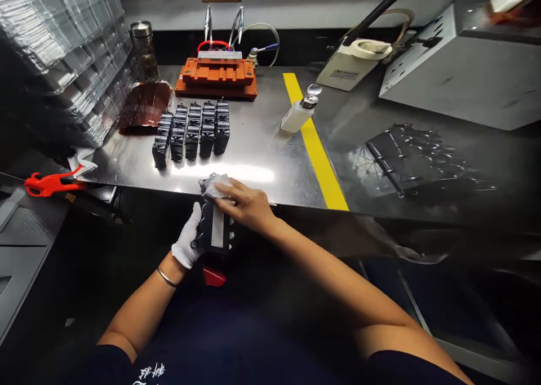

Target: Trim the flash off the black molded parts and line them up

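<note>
A black rectangular housing (pixel 206 227) with a pale metal strip down its face is held just off the bench's front edge. My left hand (pixel 187 241), in a white glove, grips it along its left side; white fingertips show at its right edge. Bare and bent at the fingers, my right hand (pixel 250 203) presses a crumpled white wipe (pixel 218 186) onto the upper end of the housing. Several similar black parts (pixel 193 131) stand in a row on the bench beyond.
An orange fixture (pixel 217 76) with hoses stands behind the row. A white dispenser bottle (pixel 298 114) is beside the yellow tape (pixel 315 148). Stacked clear trays (pixel 63 52) rise at left, near red-handled pliers (pixel 53 183). Small metal-pinned parts (pixel 397 159) lie at right.
</note>
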